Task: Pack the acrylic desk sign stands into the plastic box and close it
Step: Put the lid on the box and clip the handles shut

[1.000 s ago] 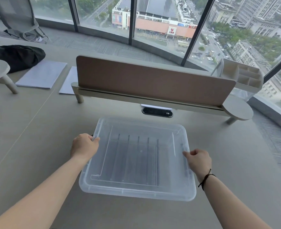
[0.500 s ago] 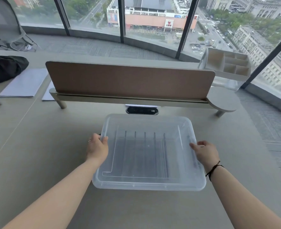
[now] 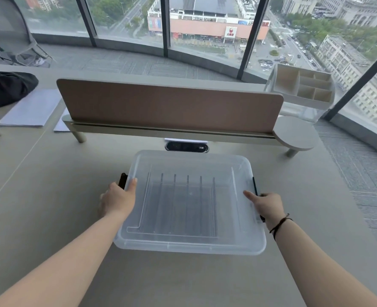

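The clear plastic box sits on the desk in front of me with its transparent lid on top. Through the lid I see several acrylic sign stands as thin upright sheets in a row. My left hand grips the box's left side, thumb on the lid's edge, just below the black latch. My right hand holds the right side, one finger lying on the lid, the others over the right black latch.
A brown divider panel on a raised grey shelf runs across the desk behind the box, with a black socket panel under it. A white compartment organiser stands at the far right. Papers and a black bag lie far left.
My view has swung left, so the box sits more to the right in frame. Both hands stay on the box's sides; the side latches show more clearly.
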### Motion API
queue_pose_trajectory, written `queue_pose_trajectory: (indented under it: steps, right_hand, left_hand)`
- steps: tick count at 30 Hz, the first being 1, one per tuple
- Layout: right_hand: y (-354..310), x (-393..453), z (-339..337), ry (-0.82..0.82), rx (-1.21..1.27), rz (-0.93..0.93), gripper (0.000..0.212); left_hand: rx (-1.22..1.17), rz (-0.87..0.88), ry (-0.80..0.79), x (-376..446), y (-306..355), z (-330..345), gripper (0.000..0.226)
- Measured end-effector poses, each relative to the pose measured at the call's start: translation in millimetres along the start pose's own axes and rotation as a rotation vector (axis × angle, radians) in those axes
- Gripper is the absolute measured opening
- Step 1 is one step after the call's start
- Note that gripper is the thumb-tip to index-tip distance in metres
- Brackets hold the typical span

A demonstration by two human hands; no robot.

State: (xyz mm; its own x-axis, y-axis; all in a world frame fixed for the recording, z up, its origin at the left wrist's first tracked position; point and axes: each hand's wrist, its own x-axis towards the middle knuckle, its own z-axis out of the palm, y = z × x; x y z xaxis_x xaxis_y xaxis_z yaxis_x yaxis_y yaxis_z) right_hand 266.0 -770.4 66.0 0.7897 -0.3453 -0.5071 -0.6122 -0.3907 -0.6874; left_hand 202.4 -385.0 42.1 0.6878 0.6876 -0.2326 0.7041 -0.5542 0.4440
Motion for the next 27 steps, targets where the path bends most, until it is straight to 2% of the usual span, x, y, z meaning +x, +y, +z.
queue_pose_trajectory:
  steps: [2,4,8,11,16,24,27]
  right_hand:
    - [1.5,0.2,3.1,0.050,-0.081,-0.028,0.050]
    - [2.4,0.1,5.1,0.056,-0.107,-0.025,0.048]
    - [3.9,1.9,9.4,0.048,-0.108,-0.019,0.042]
    - [2.0,0.1,11.5,0.075,-0.122,-0.008,0.041]
    - [-1.3,-5.2,13.6,0.118,-0.103,0.022,0.040]
    - [-4.7,-12.6,19.0,0.153,-0.104,0.021,0.032]
    - [-0.3,-13.8,21.1,0.157,-0.088,-0.001,0.035]
  left_hand:
    - [0.087,0.050,0.041,-5.6,3.6,-4.8,0.075]
    - [0.127,0.098,0.049,-6.6,6.4,-7.6,0.066]
    - [0.039,0.068,-0.025,0.7,6.6,-2.6,0.057]
    - [0.028,0.049,-0.006,-1.1,11.5,0.3,0.055]
    - [0.142,0.080,0.076,-12.7,20.3,2.4,0.050]
    - [0.193,0.129,0.090,-20.8,23.9,4.0,0.050]
    - [0.189,0.134,0.086,-22.2,23.4,4.7,0.051]
